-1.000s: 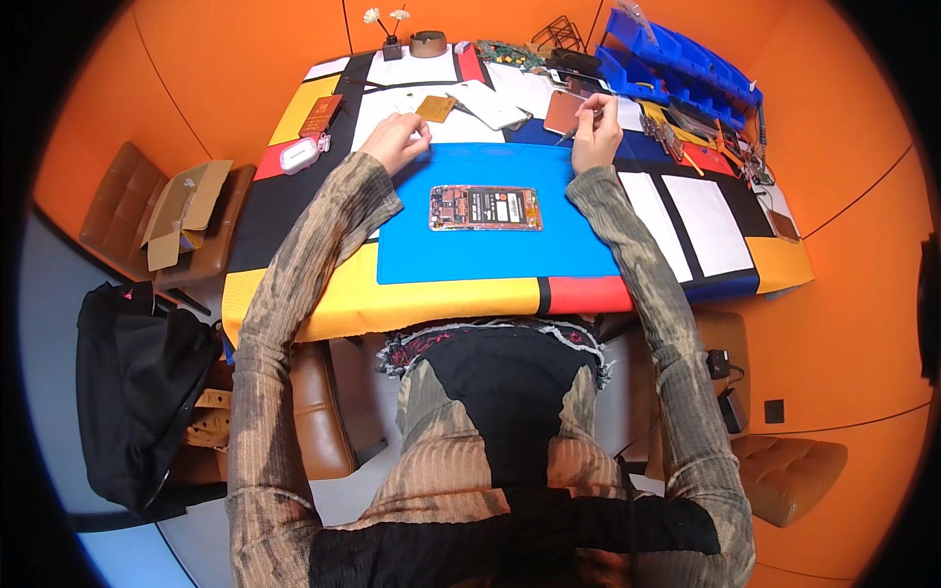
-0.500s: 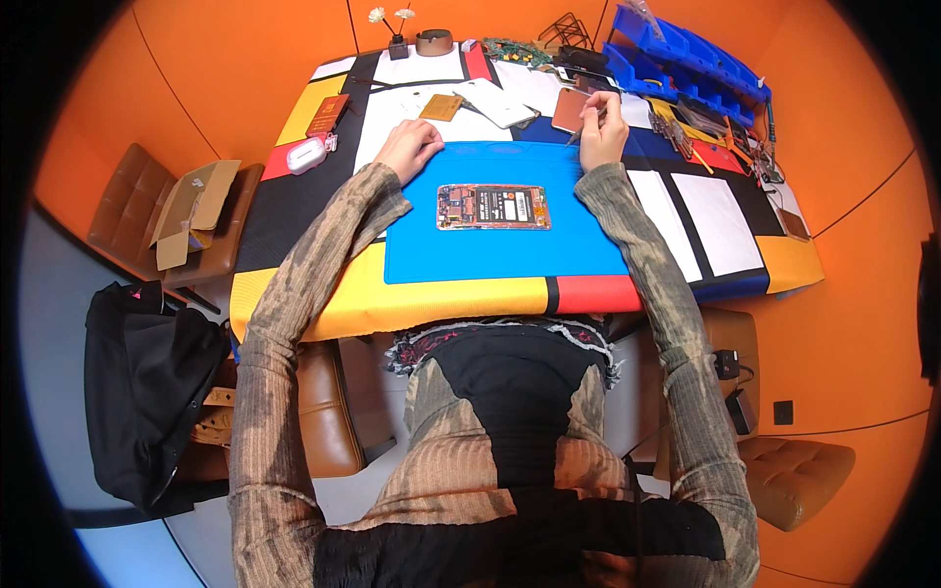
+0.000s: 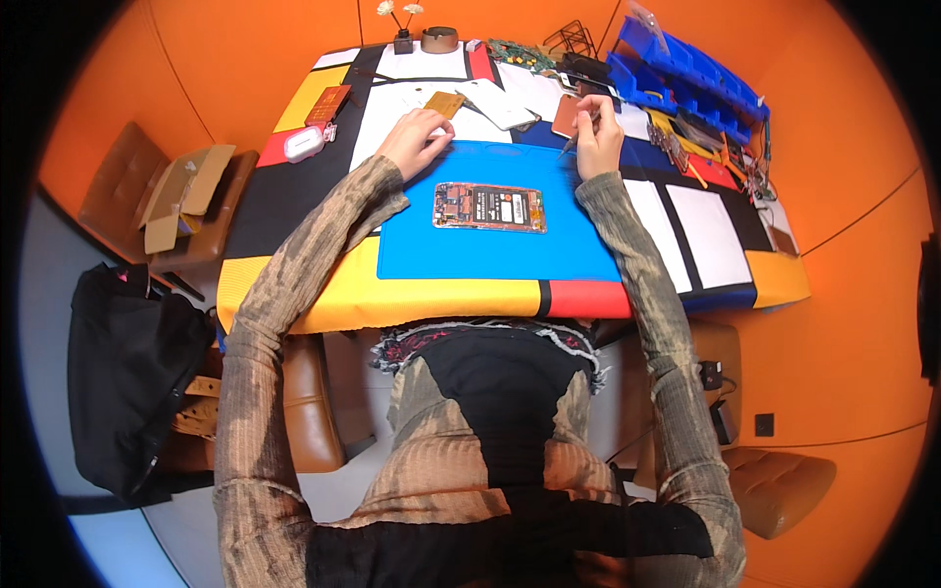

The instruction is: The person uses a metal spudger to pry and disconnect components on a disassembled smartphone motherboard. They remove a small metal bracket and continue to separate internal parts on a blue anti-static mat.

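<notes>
Left hand (image 3: pixel 417 142) is loosely curled over the upper-left edge of the blue mat (image 3: pixel 500 257), fingers partly bent; cannot tell whether it grips anything. Right hand (image 3: pixel 599 139) has thumb and fingers closed on a thin dark tool (image 3: pixel 569 145), its tip angled down-left near the copper-coloured panel (image 3: pixel 565 116). Opened phone (image 3: pixel 489 208), internals exposed, lies lengthwise across the mat's middle, apart from both hands.

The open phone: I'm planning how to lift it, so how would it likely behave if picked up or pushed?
The open phone is probably stiff, being a flat slab. It seems fragile: battery and circuitry lie exposed. Lying flat on the mat, it would likely slide rather than roll or tip.
</notes>
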`<state>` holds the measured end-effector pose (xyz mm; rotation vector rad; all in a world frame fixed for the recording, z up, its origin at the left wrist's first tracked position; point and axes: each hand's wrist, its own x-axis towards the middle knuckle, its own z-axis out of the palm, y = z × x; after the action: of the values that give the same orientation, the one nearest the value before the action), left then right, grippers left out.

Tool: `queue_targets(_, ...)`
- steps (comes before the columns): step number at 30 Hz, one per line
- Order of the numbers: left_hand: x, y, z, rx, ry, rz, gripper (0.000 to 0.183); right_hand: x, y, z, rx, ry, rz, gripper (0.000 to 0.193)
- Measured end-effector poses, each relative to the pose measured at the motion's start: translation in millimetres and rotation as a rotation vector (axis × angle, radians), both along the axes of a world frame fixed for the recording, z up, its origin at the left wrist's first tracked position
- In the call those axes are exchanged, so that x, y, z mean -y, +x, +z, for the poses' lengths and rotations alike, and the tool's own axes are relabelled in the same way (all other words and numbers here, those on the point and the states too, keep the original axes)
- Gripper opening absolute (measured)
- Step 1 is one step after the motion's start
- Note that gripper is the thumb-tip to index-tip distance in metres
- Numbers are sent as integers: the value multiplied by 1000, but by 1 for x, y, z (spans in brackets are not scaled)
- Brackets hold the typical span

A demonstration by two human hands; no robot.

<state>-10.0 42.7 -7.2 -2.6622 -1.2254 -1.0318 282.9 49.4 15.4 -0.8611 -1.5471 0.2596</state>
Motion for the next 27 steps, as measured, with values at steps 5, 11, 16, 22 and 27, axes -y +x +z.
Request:
queue_targets(5,7,10,-1,-120,7,-38,16,40,-8,17,-29,-212,321,7)
queue_targets(11,9,12,-4,-127,-14,-39,20,78,-21,-2,83,-31,204,10)
queue_targets(16,11,12,-2,-150,-84,-36,20,73,-20,-12,93,-101,218,11)
queue_targets(22,11,12,-2,-167,-82,-35,20,74,-19,-14,116,33,166,11)
queue_targets(27,11,12,-2,-166,-80,-41,20,75,-20,-14,195,12,182,11)
